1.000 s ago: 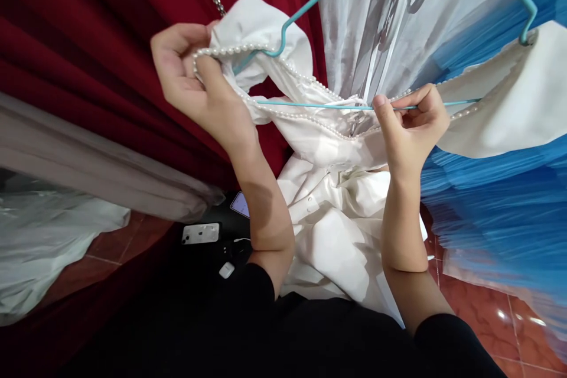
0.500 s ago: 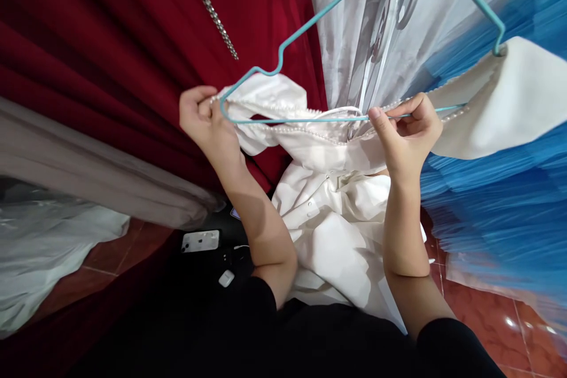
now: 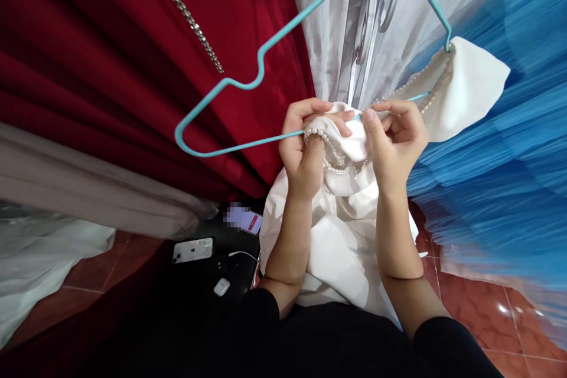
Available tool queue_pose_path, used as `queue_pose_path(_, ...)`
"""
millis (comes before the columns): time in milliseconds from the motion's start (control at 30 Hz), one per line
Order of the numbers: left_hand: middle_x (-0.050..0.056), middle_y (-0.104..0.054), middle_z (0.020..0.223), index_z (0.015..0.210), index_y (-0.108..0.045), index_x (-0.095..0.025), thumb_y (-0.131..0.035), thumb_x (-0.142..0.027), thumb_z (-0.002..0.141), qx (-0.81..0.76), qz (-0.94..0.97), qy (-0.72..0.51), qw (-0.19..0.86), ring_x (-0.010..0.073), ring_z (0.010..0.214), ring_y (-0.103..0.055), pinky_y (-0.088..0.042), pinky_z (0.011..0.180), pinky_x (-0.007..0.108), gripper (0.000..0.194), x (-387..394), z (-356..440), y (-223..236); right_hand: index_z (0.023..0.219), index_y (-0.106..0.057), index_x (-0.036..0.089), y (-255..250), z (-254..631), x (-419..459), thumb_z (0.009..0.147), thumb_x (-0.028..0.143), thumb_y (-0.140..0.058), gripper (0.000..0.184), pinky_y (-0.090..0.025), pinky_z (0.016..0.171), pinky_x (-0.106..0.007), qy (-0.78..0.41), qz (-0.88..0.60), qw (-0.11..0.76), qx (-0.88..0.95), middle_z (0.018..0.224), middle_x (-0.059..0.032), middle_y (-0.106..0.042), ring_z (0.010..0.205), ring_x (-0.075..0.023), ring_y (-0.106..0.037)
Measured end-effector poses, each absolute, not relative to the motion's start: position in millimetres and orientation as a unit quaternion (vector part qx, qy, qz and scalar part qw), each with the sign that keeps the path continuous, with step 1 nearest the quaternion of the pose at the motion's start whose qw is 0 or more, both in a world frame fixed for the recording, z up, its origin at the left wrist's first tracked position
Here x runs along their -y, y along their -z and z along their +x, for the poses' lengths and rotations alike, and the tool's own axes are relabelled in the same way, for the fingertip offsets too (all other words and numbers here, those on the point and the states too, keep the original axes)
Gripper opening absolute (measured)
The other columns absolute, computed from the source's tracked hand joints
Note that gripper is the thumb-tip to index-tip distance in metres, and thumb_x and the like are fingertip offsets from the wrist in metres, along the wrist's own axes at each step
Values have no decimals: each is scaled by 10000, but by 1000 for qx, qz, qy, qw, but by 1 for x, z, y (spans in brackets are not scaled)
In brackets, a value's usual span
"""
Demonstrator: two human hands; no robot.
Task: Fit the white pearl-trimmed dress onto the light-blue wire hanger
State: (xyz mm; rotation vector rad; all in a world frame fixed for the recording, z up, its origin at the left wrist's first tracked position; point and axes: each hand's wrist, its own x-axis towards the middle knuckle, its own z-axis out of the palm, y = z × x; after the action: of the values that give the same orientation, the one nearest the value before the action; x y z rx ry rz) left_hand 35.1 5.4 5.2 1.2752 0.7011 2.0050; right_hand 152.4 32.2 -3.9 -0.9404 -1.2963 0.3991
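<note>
Pinching pearl-trimmed white dress [image 3: 337, 242]: left hand [image 3: 303, 156]; teal wire hanger [image 3: 310, 10]: right hand [image 3: 396, 147]. Right sleeve [image 3: 473, 91] on, left end bare.

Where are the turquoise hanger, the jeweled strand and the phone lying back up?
Turquoise hanger [image 3: 260, 64]: head view, bend in its side.
Jeweled strand [image 3: 190, 20]: head view, mid-length.
Phone [image 3: 194, 250]: head view, middle of its back.

- Silvery strand [image 3: 185, 13] hangs against red drape [image 3: 133, 65], far left
- Blue tulle [image 3: 500, 124] spreads right
- Pale fabric [image 3: 325, 35] hangs far middle
- Lit phone [image 3: 248, 221], white phone [image 3: 193, 250] and white case [image 3: 221, 287] lie on black worktop [image 3: 237, 274], left
</note>
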Motion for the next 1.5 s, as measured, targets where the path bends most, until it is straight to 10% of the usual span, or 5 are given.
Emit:
queue_pose_path(267, -74, -481, 541, 941, -441, -227, -477, -194, 931, -255, 388, -838, 287, 132, 547, -570, -557, 756, 304, 50, -25, 33, -10, 1234, -607, 304, -3, 217, -71, 903, 304, -633, 333, -435, 1136, -510, 61, -384, 677, 626, 1203, -35, -609, 1249, -239, -552)
queue_pose_path(533, -81, -330, 492, 878, -430, -262, -510, -216, 936, -272, 372, -836, 299, 136, 459, -406, -478, 636, 281, 109, -25, 22, -18, 837, -639, 172, -22, 255, -119, 797, -39, -493, 260, -485, 712, -292, 109, -371, 744, 545, 811, 5, -579, 732, -105, -548)
queue_pose_path(1067, -71, -389, 529, 893, -480, -215, -360, -126, 983, -206, 337, -799, 454, 126, 590, -597, -530, 743, 291, 174, -43, 27, -4, 1106, -734, 277, 10, 203, -30, 874, 195, -694, 249, -588, 820, -367, -23, -282, 625, 727, 1261, -13, -714, 1119, -199, -689)
queue_pose_path(1200, -44, -530, 624, 944, -486, -231, -500, -267, 969, -218, 378, -766, 472, 172, 751, -681, -542, 852, 352, 47, -35, 30, 6, 1121, -716, 271, 9, 175, -41, 959, 212, -601, 207, -571, 814, -339, -104, -284, 609, 733, 1001, 1, -730, 936, -141, -678)
queue_pose_path(1500, -11, -597, 711, 809, -657, -141, -633, -190, 834, -519, 370, -755, 157, 123, 696, -587, -449, 688, 268, 59, -16, -54, 64, 992, -750, 271, 8, 184, -53, 924, 275, -678, 99, -556, 770, -349, -83, -297, 624, 718, 892, 3, -671, 852, -144, -646)
